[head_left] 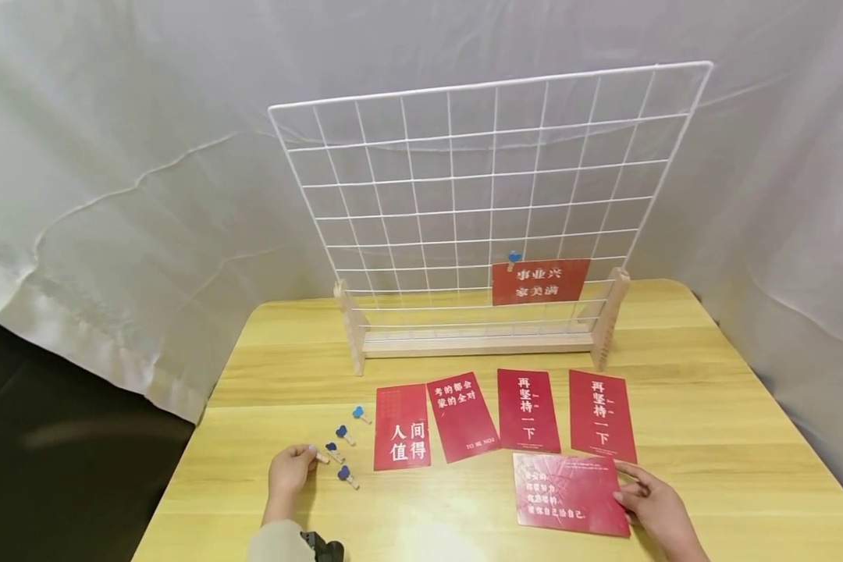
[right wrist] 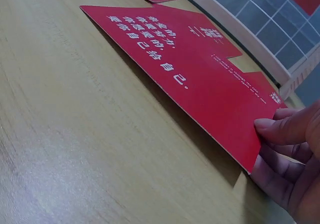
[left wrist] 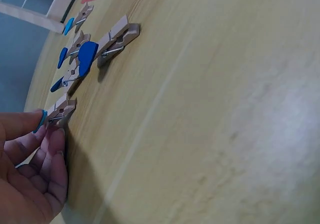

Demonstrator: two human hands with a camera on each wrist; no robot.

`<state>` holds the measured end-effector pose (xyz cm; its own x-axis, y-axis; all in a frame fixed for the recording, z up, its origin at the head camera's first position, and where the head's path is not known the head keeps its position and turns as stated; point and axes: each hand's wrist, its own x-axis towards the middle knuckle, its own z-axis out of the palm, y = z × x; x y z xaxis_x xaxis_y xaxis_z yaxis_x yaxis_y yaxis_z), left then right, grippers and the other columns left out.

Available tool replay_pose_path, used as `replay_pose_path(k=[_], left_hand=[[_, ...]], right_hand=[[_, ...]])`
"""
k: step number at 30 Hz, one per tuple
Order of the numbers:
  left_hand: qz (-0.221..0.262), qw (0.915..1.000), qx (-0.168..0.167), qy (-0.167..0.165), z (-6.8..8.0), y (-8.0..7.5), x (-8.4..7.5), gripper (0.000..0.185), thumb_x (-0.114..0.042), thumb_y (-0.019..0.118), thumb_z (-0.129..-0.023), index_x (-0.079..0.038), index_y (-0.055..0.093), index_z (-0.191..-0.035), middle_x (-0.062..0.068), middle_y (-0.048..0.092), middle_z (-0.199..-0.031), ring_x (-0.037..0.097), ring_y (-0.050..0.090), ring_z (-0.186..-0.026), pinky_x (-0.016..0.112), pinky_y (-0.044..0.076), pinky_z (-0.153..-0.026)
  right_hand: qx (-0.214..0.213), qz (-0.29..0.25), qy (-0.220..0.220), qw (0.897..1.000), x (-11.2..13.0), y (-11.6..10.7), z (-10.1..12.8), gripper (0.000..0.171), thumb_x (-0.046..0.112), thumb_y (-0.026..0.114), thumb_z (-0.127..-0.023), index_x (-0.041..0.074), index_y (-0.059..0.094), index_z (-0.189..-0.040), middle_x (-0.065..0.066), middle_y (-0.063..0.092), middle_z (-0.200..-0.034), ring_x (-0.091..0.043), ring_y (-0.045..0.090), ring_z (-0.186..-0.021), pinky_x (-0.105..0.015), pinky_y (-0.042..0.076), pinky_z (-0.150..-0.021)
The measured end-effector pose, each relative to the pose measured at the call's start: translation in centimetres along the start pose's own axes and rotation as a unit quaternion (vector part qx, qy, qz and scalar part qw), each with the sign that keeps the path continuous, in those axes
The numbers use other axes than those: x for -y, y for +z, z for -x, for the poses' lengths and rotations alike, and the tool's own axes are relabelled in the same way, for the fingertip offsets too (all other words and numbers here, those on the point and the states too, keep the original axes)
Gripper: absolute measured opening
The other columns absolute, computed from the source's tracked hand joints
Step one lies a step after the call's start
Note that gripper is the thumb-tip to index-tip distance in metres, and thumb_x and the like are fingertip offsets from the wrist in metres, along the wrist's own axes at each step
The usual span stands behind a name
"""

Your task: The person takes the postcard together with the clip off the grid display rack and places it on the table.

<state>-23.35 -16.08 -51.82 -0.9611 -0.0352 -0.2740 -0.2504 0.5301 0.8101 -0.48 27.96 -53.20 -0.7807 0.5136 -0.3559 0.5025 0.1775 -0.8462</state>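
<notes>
Pickup in hand: right hand [head_left: 656,507] pinching near-right corner of card [head_left: 572,492], that edge lifted off table [head_left: 745,437]; left hand [head_left: 291,468] pinching clip [head_left: 318,456], leftmost of a cluster with three spare clips [head_left: 344,437] just right. Next, by judgement: carry both far to grid [head_left: 492,203], above hung card [head_left: 541,281]; open table between, four flat cards [head_left: 506,414] to clear.

On the table [head_left: 709,406] before you, the grid rack [head_left: 488,211] stands far, with one card [head_left: 541,281] clipped low on its right. Nearer lie four cards in a row [head_left: 506,417]. Left of them sit the clips [head_left: 344,445], your left hand [head_left: 291,468] pinching one clip [left wrist: 61,111]. Near right, your right hand [head_left: 656,507] lifts the nearest card [head_left: 569,493] by its edge.
</notes>
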Motion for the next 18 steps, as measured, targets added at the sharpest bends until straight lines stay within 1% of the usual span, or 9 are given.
replay_pose_path(k=[4, 8, 14, 18], left_hand=[[-0.006, 1.0000, 0.001, -0.001, -0.29, 0.08, -0.07, 0.026, -0.009, 0.047, -0.087, 0.013, 0.055, -0.098, 0.016, 0.059, -0.082, 0.027, 0.055, -0.079, 0.031, 0.046, -0.063], [-0.016, 0.9999, -0.005, -0.002, -0.46, 0.26, 0.07, 0.027, -0.011, 0.047, -0.088, 0.012, 0.055, -0.099, 0.017, 0.059, -0.085, 0.027, 0.055, -0.079, 0.032, 0.045, -0.064], [-0.039, 0.9991, -0.016, 0.006, -0.49, 0.37, 0.16, 0.026, -0.011, 0.046, -0.088, 0.011, 0.055, -0.099, 0.020, 0.058, -0.089, 0.027, 0.051, -0.080, 0.030, 0.043, -0.061], [-0.058, 0.9982, -0.013, 0.007, -0.54, 0.28, -0.04, 0.025, -0.011, 0.046, -0.088, 0.010, 0.056, -0.098, 0.021, 0.057, -0.091, 0.029, 0.050, -0.081, 0.035, 0.043, -0.065]], right_hand=[[0.004, 0.031, -0.008, 0.999, 0.31, -0.08, -0.28, 0.045, -0.008, 0.053, -0.079, -0.014, 0.037, -0.120, -0.008, 0.058, -0.073, -0.015, 0.052, -0.062, -0.025, 0.047, -0.051], [0.001, 0.055, -0.014, 0.998, 0.49, -0.18, -0.54, 0.042, -0.007, 0.053, -0.080, -0.014, 0.039, -0.119, -0.007, 0.056, -0.072, -0.015, 0.052, -0.063, -0.025, 0.047, -0.052], [0.000, 0.050, -0.006, 0.999, 0.67, -0.22, -0.67, 0.040, -0.002, 0.054, -0.081, -0.012, 0.042, -0.118, -0.007, 0.057, -0.074, -0.015, 0.054, -0.065, -0.024, 0.048, -0.054], [-0.005, 0.052, -0.006, 0.999, 0.69, -0.27, -0.70, 0.039, 0.001, 0.054, -0.081, -0.013, 0.043, -0.116, -0.006, 0.057, -0.074, -0.012, 0.054, -0.065, -0.023, 0.047, -0.055]])
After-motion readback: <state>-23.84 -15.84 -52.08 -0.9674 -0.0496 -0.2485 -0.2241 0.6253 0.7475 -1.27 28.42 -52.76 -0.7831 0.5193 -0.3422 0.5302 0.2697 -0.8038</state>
